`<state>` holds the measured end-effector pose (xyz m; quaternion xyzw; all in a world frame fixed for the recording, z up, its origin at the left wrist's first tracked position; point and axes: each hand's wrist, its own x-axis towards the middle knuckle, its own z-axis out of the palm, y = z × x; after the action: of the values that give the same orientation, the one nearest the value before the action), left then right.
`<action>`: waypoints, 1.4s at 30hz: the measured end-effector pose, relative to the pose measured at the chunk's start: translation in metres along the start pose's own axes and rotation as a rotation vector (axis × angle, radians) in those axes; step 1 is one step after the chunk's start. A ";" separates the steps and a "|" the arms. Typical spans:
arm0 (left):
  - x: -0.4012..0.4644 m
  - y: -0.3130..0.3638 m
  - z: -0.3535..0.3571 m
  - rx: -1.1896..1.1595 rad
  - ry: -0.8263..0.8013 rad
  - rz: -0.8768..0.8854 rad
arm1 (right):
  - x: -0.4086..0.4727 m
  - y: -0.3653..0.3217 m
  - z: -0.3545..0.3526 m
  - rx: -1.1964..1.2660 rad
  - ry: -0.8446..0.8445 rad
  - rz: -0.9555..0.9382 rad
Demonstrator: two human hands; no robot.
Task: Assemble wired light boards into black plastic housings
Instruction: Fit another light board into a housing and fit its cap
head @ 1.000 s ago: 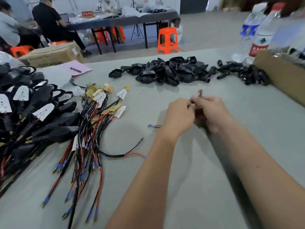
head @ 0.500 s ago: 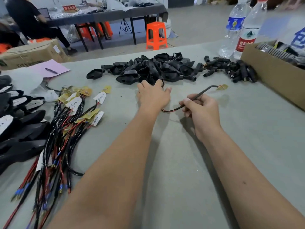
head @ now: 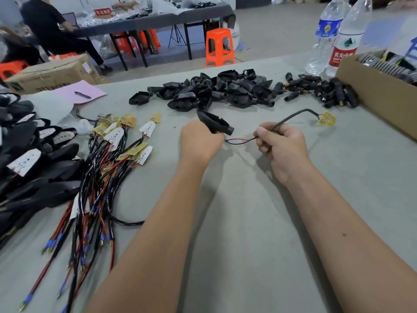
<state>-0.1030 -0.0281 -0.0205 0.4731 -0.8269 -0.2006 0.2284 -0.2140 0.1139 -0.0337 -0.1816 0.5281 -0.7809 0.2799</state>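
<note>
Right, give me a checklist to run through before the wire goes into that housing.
1. Black housing gripped in left hand: ok.
2. Wired light board's cable pinched in right hand: ok.
3. Red and blue wire ends reach the housing's neck: ok, beside it.
4. Wire ends already threaded in: cannot tell, left hand's fingers hide them.
5. Yellow board free of the cardboard box: ok.

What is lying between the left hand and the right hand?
In the head view, only thin red and blue wire ends span from the left hand to the right hand, over bare grey table.
</note>
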 end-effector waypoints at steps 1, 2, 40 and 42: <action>-0.005 -0.004 -0.004 -0.070 -0.012 -0.054 | -0.001 0.001 0.000 0.004 -0.021 0.008; -0.008 -0.007 -0.008 -0.108 -0.018 -0.088 | -0.002 0.001 0.002 0.007 -0.036 0.015; -0.094 -0.004 -0.017 -1.214 0.037 -0.380 | -0.025 0.003 0.023 0.136 -0.050 -0.053; -0.098 -0.008 -0.016 -1.177 0.001 -0.284 | -0.029 0.005 0.027 0.094 -0.062 -0.055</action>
<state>-0.0445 0.0517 -0.0302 0.3731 -0.5060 -0.6527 0.4229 -0.1749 0.1111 -0.0284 -0.2068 0.4768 -0.8062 0.2826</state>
